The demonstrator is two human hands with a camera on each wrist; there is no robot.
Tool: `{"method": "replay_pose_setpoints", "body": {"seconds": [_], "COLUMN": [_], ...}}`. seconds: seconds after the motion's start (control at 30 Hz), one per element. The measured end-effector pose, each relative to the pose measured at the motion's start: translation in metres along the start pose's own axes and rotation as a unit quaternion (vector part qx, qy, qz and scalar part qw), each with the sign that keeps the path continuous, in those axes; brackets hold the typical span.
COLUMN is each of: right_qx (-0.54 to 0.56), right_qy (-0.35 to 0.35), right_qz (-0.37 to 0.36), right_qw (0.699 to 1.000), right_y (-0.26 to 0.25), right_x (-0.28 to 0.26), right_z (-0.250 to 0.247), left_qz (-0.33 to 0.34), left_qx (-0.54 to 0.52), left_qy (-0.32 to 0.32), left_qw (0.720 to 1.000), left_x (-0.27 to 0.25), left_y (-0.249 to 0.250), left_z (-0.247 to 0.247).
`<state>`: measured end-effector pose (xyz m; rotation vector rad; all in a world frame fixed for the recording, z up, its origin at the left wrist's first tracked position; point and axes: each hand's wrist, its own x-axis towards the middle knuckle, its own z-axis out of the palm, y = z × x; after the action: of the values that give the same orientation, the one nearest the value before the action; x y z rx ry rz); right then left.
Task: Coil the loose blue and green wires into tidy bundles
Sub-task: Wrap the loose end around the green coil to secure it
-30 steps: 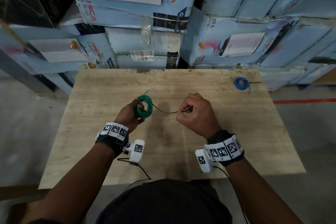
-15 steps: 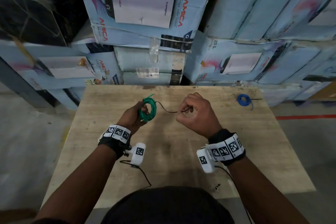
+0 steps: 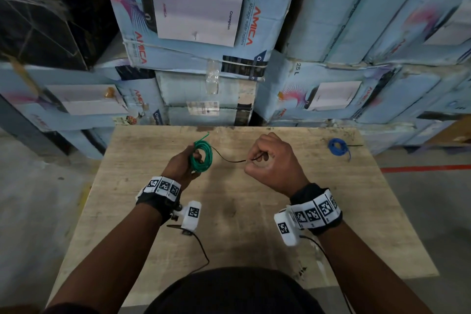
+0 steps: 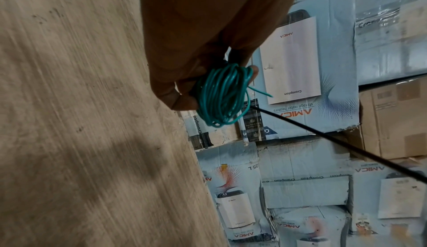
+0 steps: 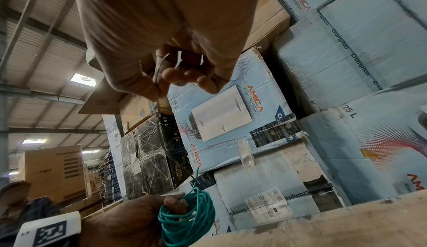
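My left hand (image 3: 190, 160) grips a coil of green wire (image 3: 201, 155) held above the wooden table (image 3: 229, 211); the coil (image 4: 221, 95) shows its several turns and a short free green end sticking out. A thin black tie wire (image 3: 229, 158) runs from the coil to my right hand (image 3: 257, 158), which pinches its other end between thumb and curled fingers (image 5: 171, 73). The green coil (image 5: 187, 216) sits below that hand in the right wrist view. A coiled blue wire (image 3: 337, 146) lies on the table at the far right, with a black strand poking out of it.
Stacked pale-blue cardboard boxes (image 3: 198, 20) rise directly behind the table's far edge. Concrete floor lies on both sides, with a red line (image 3: 420, 168) on the floor to the right. Thin black cables (image 3: 201, 250) hang from the wrist cameras over the near table.
Both hands have kept their grips and stayed roughly where they were. The green coil has turned slightly in the left hand. The head camera has tilted upward, showing more of the boxes.
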<state>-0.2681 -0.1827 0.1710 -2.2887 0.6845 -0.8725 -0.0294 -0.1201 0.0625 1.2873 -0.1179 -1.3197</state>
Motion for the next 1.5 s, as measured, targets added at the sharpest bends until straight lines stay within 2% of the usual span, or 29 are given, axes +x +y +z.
{"method": "replay_pose_setpoints", "body": {"seconds": [0.33,0.6,0.77,1.0,1.17,1.37,1.5], "right_qx": [0.006,0.000,-0.011,-0.064,-0.131,-0.190,-0.226], "right_qy": [0.005,0.008,0.011,0.056,0.101,0.130,0.129], "right_qz": [0.003,0.017,0.017,0.003,-0.047,-0.091,-0.106], "right_qw": [1.000,1.000,1.000,0.996,0.985,0.969,0.960], "right_y": [0.000,0.007,0.012,0.032,0.037,0.031,0.027], "right_x": [-0.001,-0.009,-0.007,-0.006,-0.007,-0.008,-0.006], "right_z": [-0.002,0.001,0.007,0.019,0.021,0.024,0.024], "left_qz": [0.002,0.010,0.007,0.050,0.081,0.112,0.111], "left_qx": [0.008,0.019,0.044,0.159,0.207,0.189,0.218], "left_qy": [0.022,-0.035,-0.100,-0.152,-0.134,-0.087,-0.117], "left_qw": [1.000,0.999,0.994,0.974,0.966,0.972,0.963], "left_x": [0.013,-0.002,-0.016,-0.037,-0.043,-0.048,-0.050], "left_y": [-0.002,0.000,0.003,0.001,0.000,0.003,0.005], "left_z": [-0.004,0.017,0.036,0.067,0.077,0.088,0.087]}}
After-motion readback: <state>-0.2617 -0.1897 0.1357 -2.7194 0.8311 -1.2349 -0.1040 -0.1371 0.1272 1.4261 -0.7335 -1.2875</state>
